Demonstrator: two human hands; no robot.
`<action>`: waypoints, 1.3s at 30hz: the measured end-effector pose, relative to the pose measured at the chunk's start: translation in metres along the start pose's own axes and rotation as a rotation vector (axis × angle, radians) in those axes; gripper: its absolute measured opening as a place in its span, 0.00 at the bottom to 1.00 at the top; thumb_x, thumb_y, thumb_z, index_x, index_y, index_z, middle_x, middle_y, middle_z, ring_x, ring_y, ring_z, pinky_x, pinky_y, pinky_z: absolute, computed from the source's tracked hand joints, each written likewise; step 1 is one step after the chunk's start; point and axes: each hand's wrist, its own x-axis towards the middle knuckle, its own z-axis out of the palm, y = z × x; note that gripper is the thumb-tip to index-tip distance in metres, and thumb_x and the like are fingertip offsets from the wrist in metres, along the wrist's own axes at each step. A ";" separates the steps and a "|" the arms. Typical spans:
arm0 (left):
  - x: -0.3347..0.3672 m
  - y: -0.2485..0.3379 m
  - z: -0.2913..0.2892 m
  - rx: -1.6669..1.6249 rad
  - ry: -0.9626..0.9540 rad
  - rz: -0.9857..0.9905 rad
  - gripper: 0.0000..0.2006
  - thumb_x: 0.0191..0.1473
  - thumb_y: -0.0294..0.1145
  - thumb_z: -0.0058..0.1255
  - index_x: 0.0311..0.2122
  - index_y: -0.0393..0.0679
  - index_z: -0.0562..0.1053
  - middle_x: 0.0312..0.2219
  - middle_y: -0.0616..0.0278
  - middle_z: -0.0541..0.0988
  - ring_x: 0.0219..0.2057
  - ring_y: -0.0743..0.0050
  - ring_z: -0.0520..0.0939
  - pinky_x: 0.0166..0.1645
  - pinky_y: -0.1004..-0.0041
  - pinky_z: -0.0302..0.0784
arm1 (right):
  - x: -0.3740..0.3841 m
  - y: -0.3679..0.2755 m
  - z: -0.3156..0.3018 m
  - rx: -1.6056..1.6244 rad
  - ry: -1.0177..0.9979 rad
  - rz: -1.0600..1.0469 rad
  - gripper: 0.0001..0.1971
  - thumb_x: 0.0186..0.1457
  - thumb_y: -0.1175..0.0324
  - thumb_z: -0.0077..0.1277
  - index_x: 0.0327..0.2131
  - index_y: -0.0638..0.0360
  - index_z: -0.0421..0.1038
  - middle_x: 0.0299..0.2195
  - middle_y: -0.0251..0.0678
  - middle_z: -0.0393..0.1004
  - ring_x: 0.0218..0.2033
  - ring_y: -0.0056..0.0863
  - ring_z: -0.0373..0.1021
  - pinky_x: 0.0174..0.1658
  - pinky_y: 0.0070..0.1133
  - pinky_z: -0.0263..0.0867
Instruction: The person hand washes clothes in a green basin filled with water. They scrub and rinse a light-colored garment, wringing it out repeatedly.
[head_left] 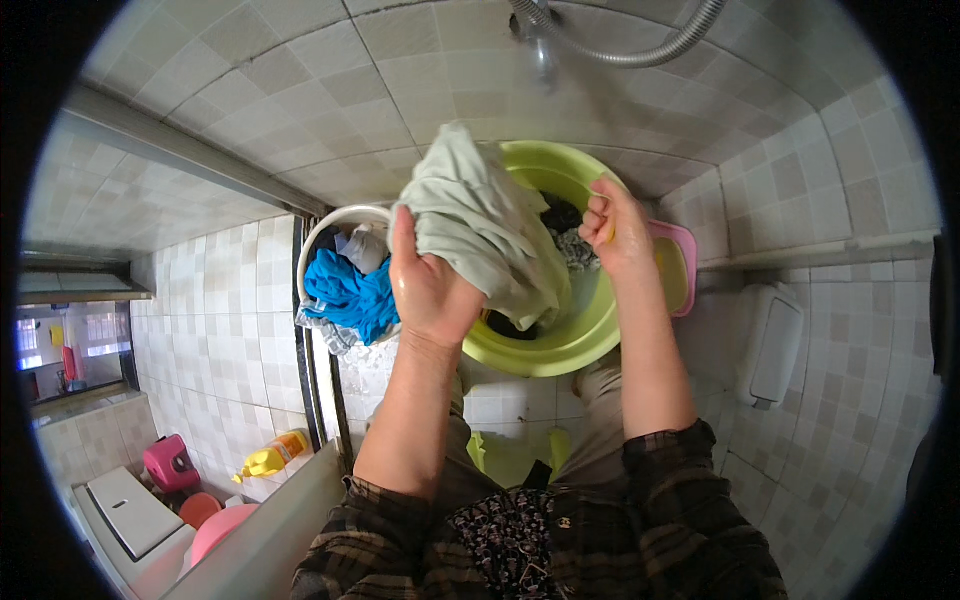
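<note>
My left hand (428,290) grips a wet pale green cloth (480,220) and holds it up over a lime green basin (560,345). Dark and patterned laundry (568,235) lies in water inside that basin. My right hand (612,228) is closed on the basin's far right rim. A white basin (325,232) stands to the left, touching the green one, and holds a bright blue garment (350,290) with paler pieces around it.
A pink tub (683,262) sits behind the green basin on the right. A metal shower hose (640,50) hangs at the top. A white toilet lid (772,345) is right. At lower left stand a yellow bottle (272,455), pink containers (172,462) and a white box.
</note>
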 end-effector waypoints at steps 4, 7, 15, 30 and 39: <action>0.002 0.016 -0.006 0.024 0.073 0.151 0.27 0.59 0.48 0.27 0.56 0.38 0.57 0.55 0.54 0.61 0.57 0.55 0.59 0.62 0.60 0.47 | -0.032 0.010 0.025 -0.945 -0.344 0.060 0.12 0.47 0.67 0.50 0.37 0.58 0.70 0.17 0.25 0.64 0.11 0.14 0.54 0.14 0.14 0.50; 0.003 0.013 -0.005 0.013 0.074 0.172 0.27 0.59 0.49 0.26 0.56 0.39 0.57 0.55 0.55 0.61 0.57 0.55 0.60 0.62 0.61 0.49 | -0.044 0.051 0.028 -1.283 -0.521 -0.296 0.15 0.43 0.66 0.53 0.35 0.63 0.71 0.19 0.37 0.71 0.17 0.22 0.63 0.21 0.21 0.61; 0.011 0.014 -0.003 0.355 0.192 0.233 0.32 0.57 0.57 0.29 0.56 0.39 0.57 0.55 0.55 0.61 0.56 0.59 0.61 0.61 0.63 0.52 | -0.043 0.026 0.035 -0.818 -0.376 -0.535 0.09 0.45 0.69 0.48 0.21 0.68 0.69 0.14 0.36 0.69 0.16 0.20 0.64 0.20 0.22 0.60; 0.017 -0.024 -0.071 0.238 -0.067 0.098 0.23 0.58 0.52 0.34 0.53 0.50 0.61 0.48 0.64 0.67 0.50 0.68 0.68 0.55 0.66 0.62 | -0.092 0.017 0.091 -1.118 -0.437 -1.232 0.15 0.49 0.66 0.48 0.42 0.60 0.68 0.31 0.39 0.71 0.32 0.37 0.69 0.36 0.28 0.65; 0.011 -0.045 -0.051 0.204 0.238 -0.128 0.22 0.57 0.51 0.36 0.51 0.49 0.63 0.46 0.64 0.69 0.47 0.68 0.70 0.52 0.69 0.66 | -0.050 0.051 0.073 -1.149 -0.208 -0.995 0.13 0.54 0.70 0.41 0.43 0.60 0.67 0.39 0.41 0.68 0.41 0.41 0.64 0.45 0.31 0.59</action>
